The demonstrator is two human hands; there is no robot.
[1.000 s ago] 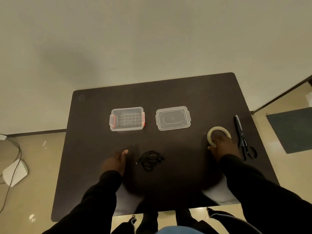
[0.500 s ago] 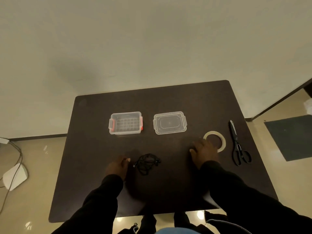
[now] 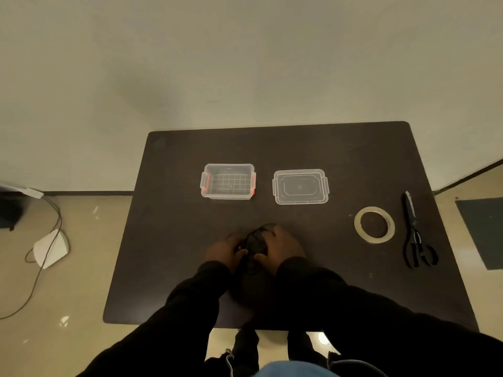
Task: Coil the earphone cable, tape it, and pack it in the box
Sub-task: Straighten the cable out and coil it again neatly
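Observation:
The black earphone cable (image 3: 255, 241) lies bunched on the dark table (image 3: 313, 148) near its front middle. My left hand (image 3: 224, 250) grips its left side and my right hand (image 3: 281, 246) covers its right side; much of the cable is hidden under the fingers. The clear plastic box (image 3: 228, 182) with red latches stands open behind the hands. Its clear lid (image 3: 300, 186) lies flat to the right of it. A roll of clear tape (image 3: 374, 225) lies flat farther right.
Black scissors (image 3: 415, 235) lie near the table's right edge, beside the tape. On the floor to the left sit a white device (image 3: 50, 248) and a trailing cord (image 3: 40, 270). A wall rises behind the table.
My right hand left the tape roll and moved left onto the cable. My left hand closed in on the cable from the left. The view shifted a little.

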